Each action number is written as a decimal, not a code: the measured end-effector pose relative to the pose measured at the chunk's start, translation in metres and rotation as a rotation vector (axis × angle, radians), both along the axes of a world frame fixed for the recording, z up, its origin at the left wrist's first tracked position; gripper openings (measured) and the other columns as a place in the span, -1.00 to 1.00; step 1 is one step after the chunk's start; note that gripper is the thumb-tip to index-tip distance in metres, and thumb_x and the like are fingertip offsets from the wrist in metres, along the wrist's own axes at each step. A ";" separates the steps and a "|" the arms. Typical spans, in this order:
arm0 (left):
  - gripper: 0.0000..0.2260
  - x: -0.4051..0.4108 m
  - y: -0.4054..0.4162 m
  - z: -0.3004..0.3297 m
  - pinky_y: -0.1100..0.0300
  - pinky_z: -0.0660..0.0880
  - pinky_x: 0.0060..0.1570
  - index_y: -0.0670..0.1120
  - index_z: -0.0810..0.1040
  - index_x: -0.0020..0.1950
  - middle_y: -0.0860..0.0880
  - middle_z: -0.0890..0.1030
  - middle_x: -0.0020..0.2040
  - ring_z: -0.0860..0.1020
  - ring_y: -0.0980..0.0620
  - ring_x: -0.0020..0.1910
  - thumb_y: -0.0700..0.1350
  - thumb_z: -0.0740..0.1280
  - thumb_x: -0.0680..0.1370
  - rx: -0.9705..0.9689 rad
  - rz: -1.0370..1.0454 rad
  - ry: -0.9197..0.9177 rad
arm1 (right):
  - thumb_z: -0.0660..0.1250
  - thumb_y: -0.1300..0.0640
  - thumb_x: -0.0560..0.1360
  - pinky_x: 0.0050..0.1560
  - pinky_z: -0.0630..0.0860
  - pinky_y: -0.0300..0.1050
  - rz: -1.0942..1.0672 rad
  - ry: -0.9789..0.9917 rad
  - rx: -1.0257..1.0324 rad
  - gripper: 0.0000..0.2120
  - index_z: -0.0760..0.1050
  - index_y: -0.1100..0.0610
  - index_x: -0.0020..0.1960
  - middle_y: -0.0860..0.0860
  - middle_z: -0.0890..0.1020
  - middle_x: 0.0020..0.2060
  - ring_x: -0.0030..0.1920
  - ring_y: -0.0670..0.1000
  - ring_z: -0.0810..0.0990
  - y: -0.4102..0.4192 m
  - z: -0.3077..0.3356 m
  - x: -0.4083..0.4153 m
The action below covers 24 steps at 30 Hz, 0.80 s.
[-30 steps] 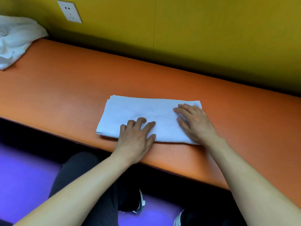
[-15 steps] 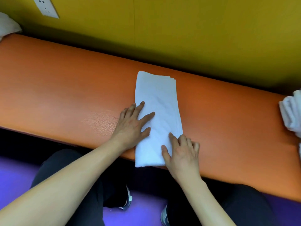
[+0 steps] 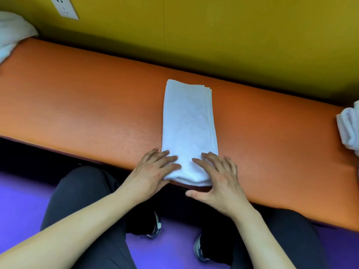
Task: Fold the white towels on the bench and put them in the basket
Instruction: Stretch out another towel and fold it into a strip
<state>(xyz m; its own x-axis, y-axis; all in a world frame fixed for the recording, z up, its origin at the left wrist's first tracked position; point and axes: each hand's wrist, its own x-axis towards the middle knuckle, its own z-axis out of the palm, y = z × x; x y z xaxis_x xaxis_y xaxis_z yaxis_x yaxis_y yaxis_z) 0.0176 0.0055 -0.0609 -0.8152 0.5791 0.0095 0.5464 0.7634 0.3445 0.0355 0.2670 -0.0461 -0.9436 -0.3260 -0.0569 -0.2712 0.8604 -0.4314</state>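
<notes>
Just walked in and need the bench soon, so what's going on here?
A person is folding white towels on the orange bench. Both hands, left hand and right hand, lie flat on the near end of a folded towel that runs lengthwise away from them. More white towels lie at the bench's left end and right end. No basket is in view.

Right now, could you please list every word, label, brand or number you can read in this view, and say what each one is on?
There is no readable text in this view.
The wall socket shows only plug holes, no lettering.
The folded towel, the bench and the other white towels at the left edge and right edge bear no visible label or tag.
The shoes show no legible brand.
</notes>
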 end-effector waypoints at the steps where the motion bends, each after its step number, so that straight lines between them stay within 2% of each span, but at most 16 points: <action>1: -0.63 0.001 0.000 0.004 -0.03 0.24 0.48 0.03 0.54 0.38 0.04 0.57 0.37 0.47 -0.08 0.44 0.04 0.25 0.59 0.080 0.043 -0.041 | 0.43 -0.27 0.34 0.55 0.00 0.04 0.007 -0.004 -0.010 -0.34 0.42 -0.15 0.40 -0.16 0.46 0.36 0.47 -0.06 0.34 0.003 0.001 0.000; 2: -0.65 0.003 0.000 0.010 0.03 0.22 0.48 0.04 0.54 0.37 0.07 0.59 0.33 0.48 -0.02 0.42 0.02 0.22 0.61 0.168 0.086 -0.088 | 0.42 -0.09 0.34 0.54 0.02 -0.01 0.003 0.011 -0.029 -0.45 0.47 -0.11 0.33 -0.17 0.52 0.27 0.40 -0.04 0.42 0.006 0.002 -0.001; 4: -0.71 0.007 -0.001 0.026 0.06 0.29 0.44 0.07 0.54 0.32 0.16 0.61 0.24 0.53 0.08 0.31 -0.02 0.20 0.62 0.295 0.145 -0.142 | 0.36 0.16 0.29 0.44 0.21 -0.09 -0.057 0.065 -0.114 -0.60 0.56 -0.07 0.12 -0.21 0.61 0.04 0.16 -0.04 0.56 0.011 0.012 0.000; 6: -0.81 0.013 -0.002 0.040 0.08 0.44 0.23 0.10 0.56 0.22 0.18 0.63 0.08 0.58 0.14 0.11 -0.06 0.23 0.65 0.403 0.229 -0.205 | 0.39 0.26 0.35 0.15 0.43 -0.17 -0.185 0.003 -0.314 -0.73 0.61 -0.05 -0.04 -0.17 0.65 -0.13 -0.04 -0.10 0.59 0.013 0.033 0.000; 8: -0.90 0.018 -0.001 0.052 0.19 0.48 -0.05 0.12 0.57 0.10 0.15 0.61 -0.11 0.56 0.19 -0.12 -0.06 0.28 0.68 0.575 0.359 -0.286 | 0.48 0.35 0.41 -0.09 0.49 -0.32 -0.257 -0.118 -0.609 -0.74 0.66 -0.01 -0.08 -0.13 0.70 -0.20 -0.15 -0.19 0.61 0.011 0.053 0.001; 9: -0.91 0.020 -0.001 0.056 0.24 0.45 -0.13 0.13 0.58 0.07 0.16 0.61 -0.16 0.53 0.22 -0.19 -0.03 0.28 0.67 0.660 0.410 -0.304 | 0.49 0.37 0.42 -0.12 0.48 -0.38 -0.259 -0.148 -0.725 -0.74 0.68 0.02 -0.08 -0.13 0.71 -0.21 -0.16 -0.24 0.61 0.011 0.060 0.003; 10: -0.91 0.020 0.000 0.057 0.23 0.46 -0.16 0.12 0.59 0.07 0.14 0.62 -0.17 0.52 0.21 -0.20 0.01 0.28 0.67 0.716 0.448 -0.316 | 0.49 0.37 0.44 -0.10 0.47 -0.41 -0.251 -0.149 -0.759 -0.75 0.68 0.03 -0.07 -0.15 0.72 -0.19 -0.15 -0.26 0.62 0.011 0.064 0.003; 12: -0.77 0.019 0.003 0.058 0.04 0.53 -0.06 0.06 0.60 0.13 0.01 0.67 -0.09 0.60 0.07 -0.12 0.14 0.26 0.63 0.776 0.511 -0.365 | 0.45 0.33 0.50 0.00 0.49 -0.35 -0.230 -0.202 -0.797 -0.75 0.67 -0.01 0.01 -0.15 0.73 -0.10 -0.05 -0.22 0.65 0.008 0.064 0.001; 14: -0.66 0.015 0.005 0.057 -0.12 0.55 -0.01 0.04 0.59 0.14 -0.07 0.69 -0.04 0.64 -0.11 -0.02 0.25 0.23 0.59 0.802 0.571 -0.394 | 0.41 0.32 0.55 0.08 0.52 -0.24 -0.224 -0.251 -0.831 -0.71 0.63 -0.06 0.09 -0.11 0.73 -0.01 0.03 -0.13 0.66 0.005 0.057 -0.002; 16: -0.64 0.007 0.010 0.059 -0.19 0.60 -0.03 0.04 0.57 0.11 -0.10 0.71 -0.04 0.67 -0.17 -0.03 0.28 0.27 0.56 0.882 0.641 -0.443 | 0.40 0.27 0.57 0.10 0.56 -0.06 -0.280 -0.208 -0.825 -0.75 0.62 -0.05 0.11 -0.05 0.72 0.00 0.03 -0.07 0.66 -0.001 0.048 -0.012; 18: -0.67 -0.010 0.016 0.061 -0.05 0.60 -0.14 -0.03 0.53 0.13 -0.11 0.73 -0.10 0.70 -0.09 -0.13 0.18 0.33 0.53 1.016 0.723 -0.520 | 0.41 0.22 0.56 0.07 0.57 0.05 -0.356 -0.147 -0.839 -0.84 0.62 -0.01 0.08 -0.01 0.73 -0.04 -0.04 -0.03 0.67 -0.007 0.043 -0.028; 20: -0.70 -0.031 0.019 0.063 0.14 0.54 -0.22 0.00 0.48 0.16 -0.02 0.73 -0.15 0.65 0.06 -0.21 0.04 0.36 0.47 1.082 0.762 -0.536 | 0.41 0.14 0.54 0.01 0.59 0.12 -0.443 -0.077 -0.827 -0.92 0.60 0.08 0.04 0.07 0.71 -0.09 -0.08 0.11 0.67 -0.013 0.042 -0.048; 22: -0.62 -0.049 0.019 0.065 0.18 0.51 -0.18 0.09 0.44 0.24 0.02 0.72 -0.06 0.60 0.12 -0.21 -0.08 0.38 0.44 1.014 0.738 -0.462 | 0.39 0.04 0.51 -0.04 0.59 0.17 -0.507 -0.031 -0.791 -0.82 0.57 0.15 0.01 0.15 0.68 -0.12 -0.07 0.22 0.64 -0.017 0.042 -0.072; 24: -0.51 -0.062 0.019 0.062 0.25 0.45 -0.21 0.09 0.38 0.38 0.03 0.65 0.01 0.54 0.21 -0.26 -0.16 0.41 0.50 0.840 0.719 -0.362 | 0.38 -0.05 0.49 -0.08 0.58 0.20 -0.546 -0.028 -0.753 -0.73 0.55 0.16 -0.01 0.18 0.66 -0.14 -0.10 0.23 0.63 -0.022 0.037 -0.094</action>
<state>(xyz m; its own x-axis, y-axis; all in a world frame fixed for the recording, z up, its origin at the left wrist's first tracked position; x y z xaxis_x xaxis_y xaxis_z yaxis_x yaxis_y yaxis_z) -0.0439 0.0245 0.0012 -0.9869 -0.0961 -0.1297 -0.1537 0.3149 0.9366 -0.0582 0.2450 -0.0092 -0.9786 0.2025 -0.0353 0.1072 0.3561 -0.9283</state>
